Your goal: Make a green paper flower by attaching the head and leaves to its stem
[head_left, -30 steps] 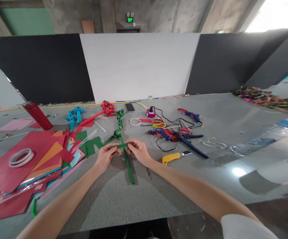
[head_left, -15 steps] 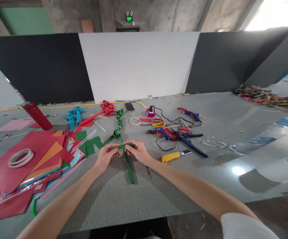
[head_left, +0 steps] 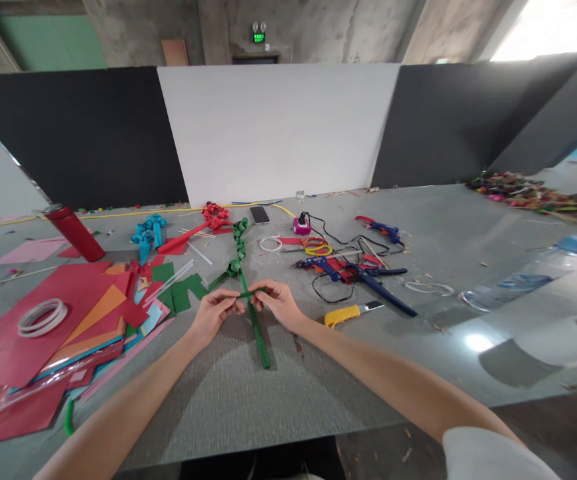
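Note:
Both hands pinch a narrow strip of green paper [head_left: 251, 293] between thumbs and fingertips. My left hand [head_left: 216, 312] has the strip's left end, and my right hand [head_left: 277, 305] has its right end. Below and behind the strip lies a green paper stem [head_left: 259, 339], pointing toward me on the table. Beyond my fingers, green paper flowers [head_left: 239, 247] run in a curved row joined to the stem's far end. Cut green paper pieces [head_left: 182, 293] lie left of my left hand.
Red and coloured paper sheets [head_left: 43, 320] with a tape roll [head_left: 42, 317] cover the left, near a red flask [head_left: 74, 232]. Right of my hands are a yellow utility knife [head_left: 343, 315], scissors [head_left: 381, 288], glue gun [head_left: 321, 267] and a water bottle [head_left: 523, 277].
The green strip looks narrower now, turned or folded between my fingers. Both hands stay in nearly the same place, and the stem has not moved.

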The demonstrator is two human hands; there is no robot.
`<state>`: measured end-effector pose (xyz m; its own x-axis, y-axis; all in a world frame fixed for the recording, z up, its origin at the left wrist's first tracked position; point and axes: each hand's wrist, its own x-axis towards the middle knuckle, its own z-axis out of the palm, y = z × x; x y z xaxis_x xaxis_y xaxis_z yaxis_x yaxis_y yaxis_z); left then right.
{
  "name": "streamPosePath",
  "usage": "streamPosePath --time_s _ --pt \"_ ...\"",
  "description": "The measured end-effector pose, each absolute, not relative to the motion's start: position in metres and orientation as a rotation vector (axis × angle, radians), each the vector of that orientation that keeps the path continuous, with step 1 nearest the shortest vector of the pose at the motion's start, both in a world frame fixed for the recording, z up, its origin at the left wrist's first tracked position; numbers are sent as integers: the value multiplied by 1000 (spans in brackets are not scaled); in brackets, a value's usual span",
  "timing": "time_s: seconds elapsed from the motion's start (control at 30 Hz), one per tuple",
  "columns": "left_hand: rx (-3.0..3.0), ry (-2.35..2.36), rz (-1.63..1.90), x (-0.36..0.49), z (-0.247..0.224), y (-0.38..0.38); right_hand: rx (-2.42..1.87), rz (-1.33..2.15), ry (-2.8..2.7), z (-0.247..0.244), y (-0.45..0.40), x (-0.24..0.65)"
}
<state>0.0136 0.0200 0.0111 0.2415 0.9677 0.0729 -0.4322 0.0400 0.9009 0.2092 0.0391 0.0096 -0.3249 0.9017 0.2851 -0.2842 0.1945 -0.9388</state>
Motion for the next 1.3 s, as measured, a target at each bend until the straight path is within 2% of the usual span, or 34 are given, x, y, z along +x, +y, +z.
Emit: streamPosePath --time_s 0.7,0.97,1.3 --pt "1130 832 1139 18 6 21 -830 991 -1645 10 29 209" --pt "1402 944 1031 20 14 17 -764 727 -1855 13 23 209" --pt "1391 934 1048 20 7 19 -872 792 -1788 16 23 206"
